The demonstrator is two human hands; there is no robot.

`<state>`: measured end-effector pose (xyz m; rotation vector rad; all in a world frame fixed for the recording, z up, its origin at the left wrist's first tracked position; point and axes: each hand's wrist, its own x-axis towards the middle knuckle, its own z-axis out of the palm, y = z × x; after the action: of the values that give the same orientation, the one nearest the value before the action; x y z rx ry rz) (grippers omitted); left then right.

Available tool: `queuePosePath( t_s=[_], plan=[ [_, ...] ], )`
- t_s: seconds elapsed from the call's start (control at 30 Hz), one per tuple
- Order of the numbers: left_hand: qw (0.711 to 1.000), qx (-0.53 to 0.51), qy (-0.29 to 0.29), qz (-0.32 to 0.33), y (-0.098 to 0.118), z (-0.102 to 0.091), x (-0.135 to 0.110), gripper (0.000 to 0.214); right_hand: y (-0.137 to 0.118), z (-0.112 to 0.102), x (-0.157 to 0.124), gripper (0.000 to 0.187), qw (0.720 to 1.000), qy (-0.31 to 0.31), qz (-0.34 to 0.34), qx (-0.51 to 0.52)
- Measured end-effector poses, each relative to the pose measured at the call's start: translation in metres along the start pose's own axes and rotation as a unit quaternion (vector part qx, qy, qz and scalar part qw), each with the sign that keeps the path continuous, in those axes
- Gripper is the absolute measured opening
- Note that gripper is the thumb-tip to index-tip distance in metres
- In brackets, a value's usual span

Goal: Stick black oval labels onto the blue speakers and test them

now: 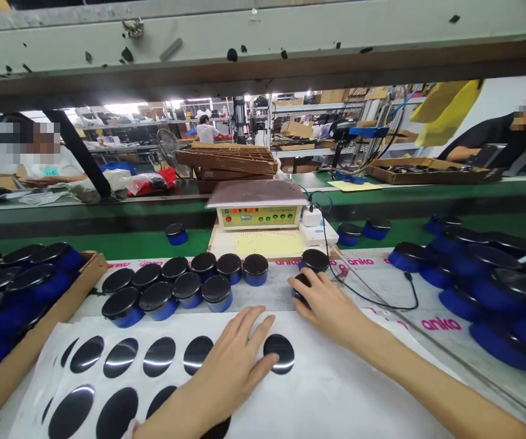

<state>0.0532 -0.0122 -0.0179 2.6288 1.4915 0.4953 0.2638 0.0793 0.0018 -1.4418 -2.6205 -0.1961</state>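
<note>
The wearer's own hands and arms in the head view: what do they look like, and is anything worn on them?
Both the left hand and right hand are ungloved, with no rings or watch visible. The right forearm is bare up to the picture's edge. A pale scrap shows beside the left forearm; whether it's a cuff or band is unclear.

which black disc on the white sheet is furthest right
The disc partly covered by the thumb of the left hand; all other visible discs on the white sheet lie farther left.
</note>
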Motion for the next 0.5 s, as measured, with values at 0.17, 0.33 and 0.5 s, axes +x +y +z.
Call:
queuePosePath(
  t_s=[0.17, 0.33, 0.5],
  plan=[
    [1.0, 0.008, 0.002, 0.012, -0.014, 0.013, 0.006, 0.038, 0.006, -0.02, 0.022, 0.024, 1.0, 0.012, 0.013, -0.016],
    [0.999, 0.023, 0.037, 0.031, -0.018, 0.021, 0.002, 0.038, 0.1, -0.034, 0.064, 0.032, 0.979, 0.024, 0.19, -0.072],
    [0.995, 0.042, 0.068, 0.056, -0.025, 0.028, 0.004, 0.036, 0.169, -0.009, 0.089, 0.035, 0.965, -0.045, 0.247, -0.07]
  ],
)
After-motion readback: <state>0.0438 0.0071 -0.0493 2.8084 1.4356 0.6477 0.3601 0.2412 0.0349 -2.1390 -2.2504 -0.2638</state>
